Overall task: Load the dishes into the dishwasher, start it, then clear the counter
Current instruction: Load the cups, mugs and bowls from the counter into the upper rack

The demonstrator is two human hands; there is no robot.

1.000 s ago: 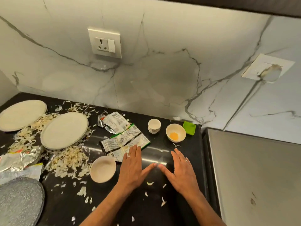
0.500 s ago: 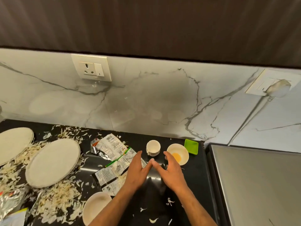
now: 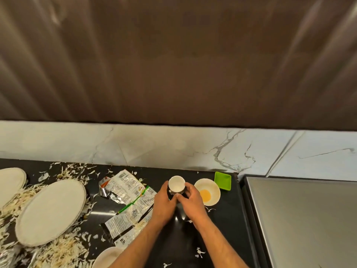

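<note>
From the head view I see both hands cupped around the small white cup [image 3: 176,186] at the back of the black counter [image 3: 228,219]; my left hand [image 3: 164,202] wraps its left side and my right hand [image 3: 191,200] its right side, the thumbs meeting in front, I think to lift a little stack steadily. Just beside it stands the bowl with yellow residue [image 3: 207,192], then the green dish [image 3: 222,180]; two plates [image 3: 50,211] lie well apart among scraps and torn wrappers [image 3: 127,198]. No dishwasher is visible.
</note>
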